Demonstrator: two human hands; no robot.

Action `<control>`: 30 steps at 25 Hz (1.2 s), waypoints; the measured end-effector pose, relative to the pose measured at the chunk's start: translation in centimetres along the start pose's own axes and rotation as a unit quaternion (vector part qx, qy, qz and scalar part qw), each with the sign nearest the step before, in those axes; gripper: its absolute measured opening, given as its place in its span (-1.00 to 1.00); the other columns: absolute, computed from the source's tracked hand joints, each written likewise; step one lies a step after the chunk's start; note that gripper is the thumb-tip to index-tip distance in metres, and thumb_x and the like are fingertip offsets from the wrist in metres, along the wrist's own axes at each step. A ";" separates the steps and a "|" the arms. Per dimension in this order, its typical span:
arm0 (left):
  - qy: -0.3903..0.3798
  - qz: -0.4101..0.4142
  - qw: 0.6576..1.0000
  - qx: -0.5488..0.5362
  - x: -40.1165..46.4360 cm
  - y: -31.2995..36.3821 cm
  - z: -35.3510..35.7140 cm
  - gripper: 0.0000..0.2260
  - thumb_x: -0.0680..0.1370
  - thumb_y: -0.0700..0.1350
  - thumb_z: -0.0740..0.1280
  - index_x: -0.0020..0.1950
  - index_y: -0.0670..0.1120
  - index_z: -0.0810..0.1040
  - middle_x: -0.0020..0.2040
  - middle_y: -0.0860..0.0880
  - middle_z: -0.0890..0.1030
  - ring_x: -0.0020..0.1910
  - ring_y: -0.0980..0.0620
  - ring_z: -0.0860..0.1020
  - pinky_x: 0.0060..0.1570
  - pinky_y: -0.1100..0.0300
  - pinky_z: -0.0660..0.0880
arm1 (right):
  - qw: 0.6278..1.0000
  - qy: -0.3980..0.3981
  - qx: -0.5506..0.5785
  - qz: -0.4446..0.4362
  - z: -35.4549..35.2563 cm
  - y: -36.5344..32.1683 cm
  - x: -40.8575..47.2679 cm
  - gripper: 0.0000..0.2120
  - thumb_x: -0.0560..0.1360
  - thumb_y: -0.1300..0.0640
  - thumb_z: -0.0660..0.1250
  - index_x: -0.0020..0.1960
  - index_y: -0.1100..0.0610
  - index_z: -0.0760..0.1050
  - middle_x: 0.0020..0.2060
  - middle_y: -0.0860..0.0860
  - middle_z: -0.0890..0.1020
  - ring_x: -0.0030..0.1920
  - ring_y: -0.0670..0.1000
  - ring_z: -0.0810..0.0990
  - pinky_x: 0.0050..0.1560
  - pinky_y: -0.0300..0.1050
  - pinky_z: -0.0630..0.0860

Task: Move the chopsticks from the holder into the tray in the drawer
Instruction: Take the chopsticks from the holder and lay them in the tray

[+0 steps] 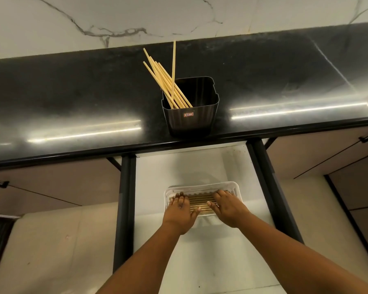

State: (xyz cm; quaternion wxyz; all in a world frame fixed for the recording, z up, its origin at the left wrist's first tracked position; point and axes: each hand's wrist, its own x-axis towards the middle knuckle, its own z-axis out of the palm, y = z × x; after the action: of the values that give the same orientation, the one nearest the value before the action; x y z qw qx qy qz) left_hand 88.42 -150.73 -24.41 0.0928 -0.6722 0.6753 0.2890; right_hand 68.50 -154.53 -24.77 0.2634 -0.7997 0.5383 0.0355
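- Judged light, stiff and slender: pale wooden chopsticks, smooth enough to roll or slide against one another, unlikely to break under ordinary handling.
- Best taken, by that judgement, as a small bunch pinched near the upper ends standing clear of the rim, then lifted straight up and out.
- Seen leaning in a loose fan toward the left rear corner of the black square holder, one stick standing nearly upright apart from the rest.
- Holder placed on the dark polished countertop, close to its front edge, directly above the open drawer.
- White plastic tray resting on the pale drawer floor, toward the near end.
- Second batch of chopsticks lying flat in that tray, side by side, running left to right, evenly lined up.
- Left hand spread flat, palm down, fingers extended over the left ends of the laid sticks; nothing gripped, only pressed or touched.
- Right hand likewise flat and open over the right ends, holding nothing.
- Taken as a squaring-up of the laid row between both palms.
- Task judged partly done: several sticks left in the holder to be carried down.
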 end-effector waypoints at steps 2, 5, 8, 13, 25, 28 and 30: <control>0.043 0.001 0.999 0.002 0.0 0.0 -0.2 -0.38 0.60 0.23 0.00 0.53 -0.13 0.12 0.55 -0.12 0.15 0.53 -0.11 0.09 0.49 0.01 0.03 | 1.000 0.006 -0.015 -0.013 -0.5 -0.1 0.3 -0.46 0.60 -0.20 -0.01 0.42 0.10 0.34 0.36 0.03 0.46 0.38 0.07 0.39 0.46 0.03 0.24; 0.057 -0.009 0.998 0.020 0.0 -0.1 -0.2 -0.49 0.62 0.13 0.02 0.47 -0.13 0.23 0.50 -0.14 0.27 0.49 -0.12 0.17 0.48 0.04 -0.01 | 0.998 -0.047 -0.037 -0.017 -1.6 0.5 0.9 -0.47 0.62 -0.17 -0.02 0.43 0.10 0.36 0.37 0.06 0.47 0.38 0.08 0.39 0.45 0.03 0.23; 0.079 -0.012 0.997 -0.013 -0.5 0.0 -0.6 -0.55 0.63 0.04 0.06 0.48 -0.11 0.22 0.50 -0.12 0.26 0.49 -0.12 0.17 0.48 0.04 0.07 | 0.999 -0.029 0.042 0.000 -2.3 0.3 0.5 -0.55 0.63 -0.12 0.03 0.37 0.09 0.43 0.32 0.06 0.51 0.32 0.07 0.44 0.34 -0.03 0.34; 0.205 0.023 0.979 -0.003 -3.0 1.6 -4.1 -0.66 0.60 -0.03 0.11 0.34 -0.09 0.39 0.21 -0.10 0.56 0.17 -0.09 0.50 0.22 0.08 0.40 | 0.986 0.135 0.092 -0.041 -5.5 -2.7 -0.8 -0.76 0.57 0.13 0.25 0.21 0.15 0.52 0.09 0.09 0.59 0.05 0.08 0.56 0.08 -0.08 0.54; 0.448 0.033 0.883 -0.137 -7.8 8.1 -27.4 -0.77 0.58 0.00 0.18 -0.22 -0.06 0.43 -0.16 -0.11 0.59 -0.08 -0.15 0.52 -0.10 -0.02 0.44 | 0.937 0.269 0.209 -0.077 -26.8 -15.4 1.5 -0.72 0.60 -0.10 0.16 -0.03 0.11 0.46 -0.30 -0.06 0.57 -0.30 -0.08 0.52 -0.32 -0.21 0.43; 0.443 0.058 0.864 -0.232 -6.9 7.5 -29.6 -0.91 0.55 -0.11 0.24 0.02 -0.05 0.49 -0.02 -0.08 0.59 0.10 -0.12 0.50 0.03 -0.04 0.47 | 0.933 0.275 0.218 -0.078 -29.1 -15.8 3.6 -0.81 0.61 0.05 0.19 0.01 0.12 0.53 -0.10 0.03 0.64 -0.18 -0.09 0.53 -0.25 -0.30 0.39; 0.410 0.048 0.864 -0.288 -5.9 6.3 -30.1 -0.59 0.53 -0.14 0.29 0.36 -0.02 0.32 0.21 -0.07 0.55 0.26 -0.09 0.41 0.13 0.00 0.42 | 0.928 0.277 0.240 -0.069 -29.9 -15.3 5.4 -0.84 0.58 0.15 0.23 0.10 0.09 0.55 -0.01 0.00 0.62 -0.08 -0.11 0.53 -0.17 -0.34 0.39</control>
State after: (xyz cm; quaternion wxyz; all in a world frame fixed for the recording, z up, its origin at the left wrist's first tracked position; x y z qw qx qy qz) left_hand 90.77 -161.65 4.87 -0.4045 -0.6934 0.5707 0.1728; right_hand 77.46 -168.51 4.93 0.2899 -0.7258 0.5256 -0.3360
